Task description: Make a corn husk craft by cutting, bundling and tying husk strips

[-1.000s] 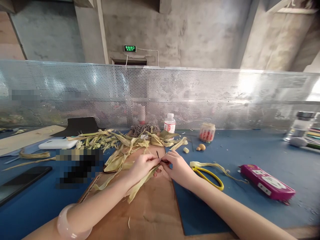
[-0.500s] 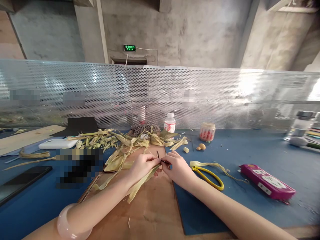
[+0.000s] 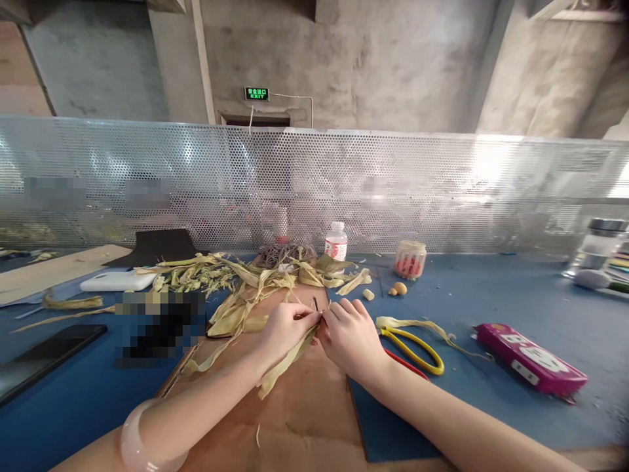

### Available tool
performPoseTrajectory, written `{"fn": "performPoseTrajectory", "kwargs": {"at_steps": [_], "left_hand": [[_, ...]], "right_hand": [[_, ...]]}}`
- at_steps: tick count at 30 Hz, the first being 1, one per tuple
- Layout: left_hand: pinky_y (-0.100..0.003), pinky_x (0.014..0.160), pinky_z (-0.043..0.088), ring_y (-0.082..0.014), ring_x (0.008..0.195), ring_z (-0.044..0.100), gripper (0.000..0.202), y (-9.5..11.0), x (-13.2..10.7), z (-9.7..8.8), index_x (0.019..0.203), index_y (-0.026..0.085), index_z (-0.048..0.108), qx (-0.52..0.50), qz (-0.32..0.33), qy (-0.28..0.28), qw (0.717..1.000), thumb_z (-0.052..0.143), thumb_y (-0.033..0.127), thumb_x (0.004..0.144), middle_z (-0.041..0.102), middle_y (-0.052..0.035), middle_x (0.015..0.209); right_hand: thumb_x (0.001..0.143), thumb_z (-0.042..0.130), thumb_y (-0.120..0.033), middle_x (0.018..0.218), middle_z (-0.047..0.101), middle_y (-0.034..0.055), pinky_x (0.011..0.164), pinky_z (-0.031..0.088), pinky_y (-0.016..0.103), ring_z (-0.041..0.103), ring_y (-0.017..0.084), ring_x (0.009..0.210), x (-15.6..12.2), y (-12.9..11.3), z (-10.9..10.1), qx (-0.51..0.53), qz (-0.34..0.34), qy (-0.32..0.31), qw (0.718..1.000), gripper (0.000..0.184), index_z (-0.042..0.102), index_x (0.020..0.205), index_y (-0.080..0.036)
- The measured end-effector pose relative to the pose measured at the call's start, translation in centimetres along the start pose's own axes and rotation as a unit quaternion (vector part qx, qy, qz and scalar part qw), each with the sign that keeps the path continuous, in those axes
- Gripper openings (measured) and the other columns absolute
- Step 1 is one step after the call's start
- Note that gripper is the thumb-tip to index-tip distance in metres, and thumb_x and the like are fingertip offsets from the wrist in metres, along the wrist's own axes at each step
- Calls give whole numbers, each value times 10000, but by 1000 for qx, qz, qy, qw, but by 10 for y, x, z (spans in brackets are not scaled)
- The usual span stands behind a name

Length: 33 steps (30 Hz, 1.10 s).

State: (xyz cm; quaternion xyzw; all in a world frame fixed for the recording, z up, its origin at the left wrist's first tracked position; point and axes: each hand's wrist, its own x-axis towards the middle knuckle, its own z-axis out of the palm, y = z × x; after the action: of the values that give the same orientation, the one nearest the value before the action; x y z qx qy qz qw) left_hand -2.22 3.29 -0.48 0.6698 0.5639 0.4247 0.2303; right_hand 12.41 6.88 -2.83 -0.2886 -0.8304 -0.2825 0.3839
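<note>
Left hand (image 3: 289,333) and right hand (image 3: 351,337) pinch a husk (image 3: 285,368); red-labelled bottle (image 3: 336,249); jar (image 3: 410,261), contents unclear; sign (image 3: 257,94) reads "EXIT".

Grn exit sign (image 3: 257,94) lit on bare concrete wall (image 3: 393,65); perf. metal divider (image 3: 422,177) along back of blue tbl (image 3: 540,301).

We hold a straw-coloured, dry husk strip (image 3: 284,369) over the brown board (image 3: 309,426), its upper end hidden in our grip, its broad, creased lower part slanting down toward the board's near left. We also pinch a thin dark strand (image 3: 316,304), one tip poking upward above the board.
</note>
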Motion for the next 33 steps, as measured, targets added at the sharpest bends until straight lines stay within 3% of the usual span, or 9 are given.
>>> {"fn": "performPoseTrajectory", "kwargs": {"at_steps": [7, 13, 18, 25, 33], "left_hand": [[-222, 558, 435, -166, 598, 609, 349, 4, -1, 1, 559, 163, 668, -1, -9, 0, 1000, 481, 353, 784, 666, -13, 551], [-232, 563, 445, -174, 611, 621, 276, 5, -3, 2, 694, 165, 716, -13, -5, 13, 1000, 494, 313, 765, 684, -11, 593], [-241, 543, 433, -166, 552, 602, 269, 3, 0, 1, 613, 167, 669, -11, -17, -2, 1000, 508, 325, 761, 669, -12, 579], [-245, 585, 433, -167, 629, 593, 232, -2, 3, -1, 682, 157, 648, -17, 14, 0, 1000, 534, 342, 763, 672, -24, 682], [-243, 575, 405, -153, 637, 544, 229, -7, 8, -4, 689, 155, 625, -8, 33, -11, 999, 538, 350, 772, 619, -15, 663]], "right_hand": [[721, 579, -139, 623, 531, 45, 609, 222, 336, 407, 189, 641, 1, -3, -3, -50, -53, -14, 997, 80, 571, 644, -161], [738, 572, -152, 643, 536, 53, 613, 234, 340, 416, 193, 652, 1, -2, -5, -41, -56, -25, 997, 68, 580, 671, -157], [733, 575, -157, 689, 569, 52, 633, 261, 335, 457, 190, 684, 4, 1, -8, 10, -32, -59, 998, 49, 581, 685, -165], [725, 512, -102, 674, 565, 8, 639, 300, 272, 493, 146, 666, 5, 8, -1, 125, 53, -67, 988, 119, 532, 644, -186], [733, 515, -112, 673, 553, 6, 637, 317, 255, 493, 143, 654, 6, 7, -3, 141, 58, -67, 986, 113, 530, 647, -183]]}}
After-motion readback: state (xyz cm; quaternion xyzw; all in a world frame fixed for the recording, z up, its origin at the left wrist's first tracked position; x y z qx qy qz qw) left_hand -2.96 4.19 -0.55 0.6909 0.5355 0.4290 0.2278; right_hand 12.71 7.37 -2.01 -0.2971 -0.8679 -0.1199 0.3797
